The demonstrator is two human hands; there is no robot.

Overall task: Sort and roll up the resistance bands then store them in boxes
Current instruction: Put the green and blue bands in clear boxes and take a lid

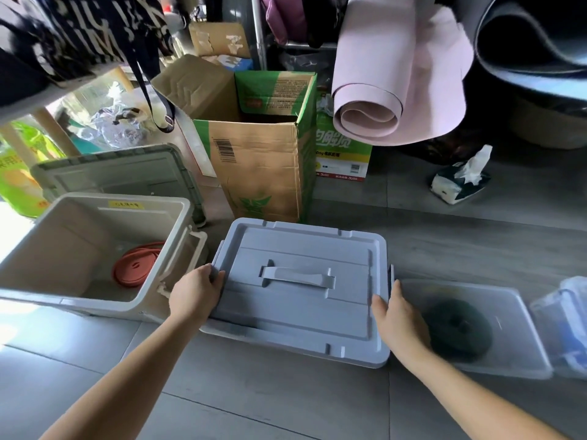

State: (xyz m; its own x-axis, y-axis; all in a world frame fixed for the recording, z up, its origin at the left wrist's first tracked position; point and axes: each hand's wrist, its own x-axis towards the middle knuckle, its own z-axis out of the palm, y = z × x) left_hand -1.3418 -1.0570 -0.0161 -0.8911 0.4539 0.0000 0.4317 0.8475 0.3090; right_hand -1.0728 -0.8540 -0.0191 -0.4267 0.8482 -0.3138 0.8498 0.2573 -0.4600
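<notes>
- The left hand [195, 290] curls its fingers over the left edge of the grey-blue plastic lid [298, 281], near and in the middle. The right hand [398, 315] presses flat-fingered against the right edge.
- A coiled orange-red rubber band [136, 268] lies in the open beige plastic box [95, 300] on the left.
- A dark coiled band [457, 328] shows through the clear flat plastic box [508, 312] on the right.
- Storing looks nearly done, though the beige box still has no lid on.

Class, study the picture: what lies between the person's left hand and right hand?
In the head view, the blue-grey lid with its moulded handle fills the whole stretch between the left hand and the right hand; both hands touch its side edges.
</notes>
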